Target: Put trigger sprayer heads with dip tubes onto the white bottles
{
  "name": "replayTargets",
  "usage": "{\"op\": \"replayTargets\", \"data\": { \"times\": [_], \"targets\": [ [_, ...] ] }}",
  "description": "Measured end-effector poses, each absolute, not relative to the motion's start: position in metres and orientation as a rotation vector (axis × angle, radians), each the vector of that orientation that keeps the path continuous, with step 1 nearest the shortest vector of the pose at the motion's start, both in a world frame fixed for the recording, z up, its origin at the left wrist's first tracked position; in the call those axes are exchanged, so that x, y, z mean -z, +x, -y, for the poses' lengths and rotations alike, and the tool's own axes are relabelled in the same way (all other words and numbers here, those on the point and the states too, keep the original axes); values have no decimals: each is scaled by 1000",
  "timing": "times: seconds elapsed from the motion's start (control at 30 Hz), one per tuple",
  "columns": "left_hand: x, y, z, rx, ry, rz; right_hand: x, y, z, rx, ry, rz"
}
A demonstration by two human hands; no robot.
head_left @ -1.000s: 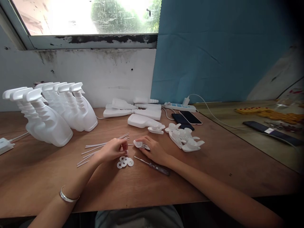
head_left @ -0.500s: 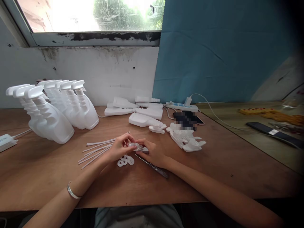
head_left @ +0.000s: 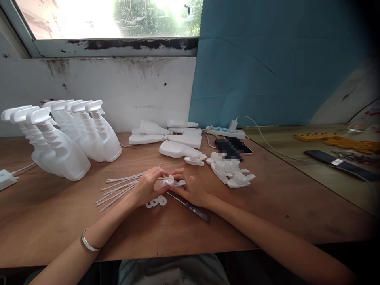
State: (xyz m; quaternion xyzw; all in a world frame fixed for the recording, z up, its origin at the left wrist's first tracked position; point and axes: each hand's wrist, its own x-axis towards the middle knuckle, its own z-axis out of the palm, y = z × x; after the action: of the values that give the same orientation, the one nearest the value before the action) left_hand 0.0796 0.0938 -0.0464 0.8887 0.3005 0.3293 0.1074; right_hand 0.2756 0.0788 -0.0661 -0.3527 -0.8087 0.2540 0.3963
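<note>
Between both hands is a white spray trigger head [head_left: 169,181], its round collar facing up toward me. My left hand [head_left: 150,184] grips it from the left with thumb and fingers. From the right, my right hand [head_left: 190,187] closes round its other end. Just below the hands lie several white ring washers [head_left: 156,201], flat on the table. A screwdriver [head_left: 192,207] rests beside my right hand, its thin shaft pointing at the trigger head. Several thin white tubes [head_left: 118,192] are fanned out left of my left hand, partly covered by it.
Assembled white spray bottles [head_left: 63,152] stand at the left. Bottles without heads [head_left: 181,150] lie at the back middle. More trigger heads [head_left: 233,174] are piled to the right, before blurred phones [head_left: 231,146]. A power strip [head_left: 227,132] with a cable lies by the wall.
My fingers have shifted around the trigger head, and its round collar now shows more fully between them. The view has moved slightly to the right. Both hands keep their hold.
</note>
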Motion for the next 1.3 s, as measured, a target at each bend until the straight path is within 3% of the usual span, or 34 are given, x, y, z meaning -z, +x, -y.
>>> {"op": "replayTargets", "data": {
  "times": [0.5, 0.87, 1.3],
  "targets": [
    [51, 77, -99, -879, 2807, -859, 56, 283, -80, -281, -755, 2359],
    [46, 76, -98, -755, 2922, -766, 56, 281, -82, -262, -779, 2390],
    [51, 73, -100, -851, 2882, -696, 64, 278, -82, 41, -814, 2400]
  ]
}}
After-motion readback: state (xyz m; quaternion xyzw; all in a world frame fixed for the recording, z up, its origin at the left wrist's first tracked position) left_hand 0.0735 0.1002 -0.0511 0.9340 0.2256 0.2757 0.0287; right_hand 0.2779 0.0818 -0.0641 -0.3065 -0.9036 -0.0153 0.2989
